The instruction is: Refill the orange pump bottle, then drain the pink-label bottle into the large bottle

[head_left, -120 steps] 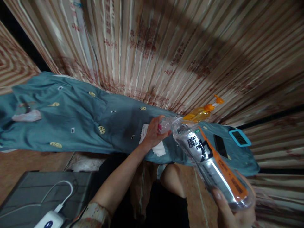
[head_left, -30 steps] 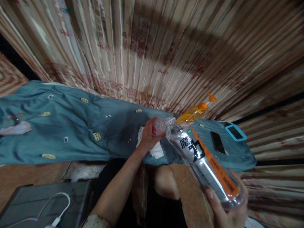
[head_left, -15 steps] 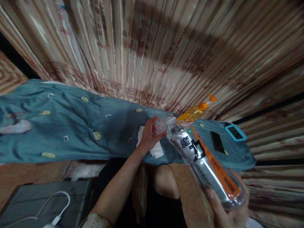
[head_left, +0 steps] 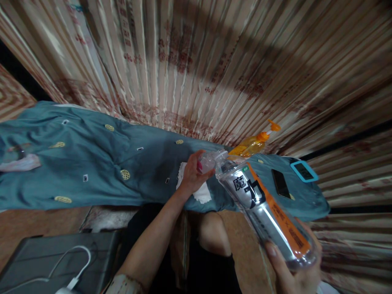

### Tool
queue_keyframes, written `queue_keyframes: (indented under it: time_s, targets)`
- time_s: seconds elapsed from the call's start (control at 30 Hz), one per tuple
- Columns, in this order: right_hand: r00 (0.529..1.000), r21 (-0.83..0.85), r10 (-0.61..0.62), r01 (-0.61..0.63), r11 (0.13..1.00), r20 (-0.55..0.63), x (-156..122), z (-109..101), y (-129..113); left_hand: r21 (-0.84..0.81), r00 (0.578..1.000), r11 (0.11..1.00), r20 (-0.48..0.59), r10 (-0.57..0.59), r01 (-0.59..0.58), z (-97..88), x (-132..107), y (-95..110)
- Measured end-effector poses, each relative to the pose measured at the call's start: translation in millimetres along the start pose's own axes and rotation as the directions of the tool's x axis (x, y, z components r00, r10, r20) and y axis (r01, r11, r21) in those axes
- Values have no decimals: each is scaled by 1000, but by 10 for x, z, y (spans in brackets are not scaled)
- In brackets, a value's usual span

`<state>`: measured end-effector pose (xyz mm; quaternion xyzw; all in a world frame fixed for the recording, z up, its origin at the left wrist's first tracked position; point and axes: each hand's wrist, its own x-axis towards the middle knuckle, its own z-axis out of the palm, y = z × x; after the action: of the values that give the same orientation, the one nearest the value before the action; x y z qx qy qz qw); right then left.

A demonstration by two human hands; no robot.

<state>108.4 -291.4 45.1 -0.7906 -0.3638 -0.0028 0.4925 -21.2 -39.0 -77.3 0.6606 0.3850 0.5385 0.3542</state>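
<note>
My right hand (head_left: 298, 263) grips the base of a large clear plastic bottle (head_left: 260, 200) with a silver and orange label, tilted so that its neck points up and to the left. My left hand (head_left: 194, 173) is closed around a small clear bottle (head_left: 210, 160) with a pink mark. The mouths of the two bottles meet or nearly meet; whether they touch I cannot tell. Under my left hand a white cloth (head_left: 202, 193) lies on the teal bedding. Just behind the bottle necks lies a pump bottle (head_left: 249, 145) of yellow liquid with an orange top.
On the teal fabric surface (head_left: 153, 163), a dark phone (head_left: 280, 183) and a blue-framed device (head_left: 304, 170) lie at the right. A pinkish plastic packet (head_left: 21, 163) is at far left. Pleated curtains (head_left: 190, 81) hang behind. A grey case (head_left: 101, 249) with a white cable sits lower left.
</note>
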Motion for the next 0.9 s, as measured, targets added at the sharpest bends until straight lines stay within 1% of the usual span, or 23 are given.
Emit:
queue_keyframes:
  time_s: [0.17, 0.4, 0.67, 0.73, 0.8, 0.9]
  targets:
    - [1000, 6, -12, 12, 1000, 8, 1, -3, 46, -15, 1000, 1000, 6, 8, -7, 0, -6, -5]
    - [1000, -1, -19, 19, 1000, 3, 6, -6, 84, 22, 1000, 999, 5, 27, -27, 8, -9, -21]
    - [1000, 5, 4, -4, 1000, -2, 6, -5, 60, -8, 1000, 1000, 10, 9, -9, -15, 0, 16]
    - [1000, -8, -2, 2, 1000, -2, 10, -17, 106, -28, 1000, 1000, 17, 1, 0, -21, 2, 23]
    - [1000, -11, -25, 25, 1000, -10, 21, -28, 203, -46, 1000, 999, 21, -5, 5, -22, 4, 25]
    - [997, 41, -65, 66, 997, -39, 48, -34, 375, -48, 1000, 999, 20, -11, 12, -19, 4, 25]
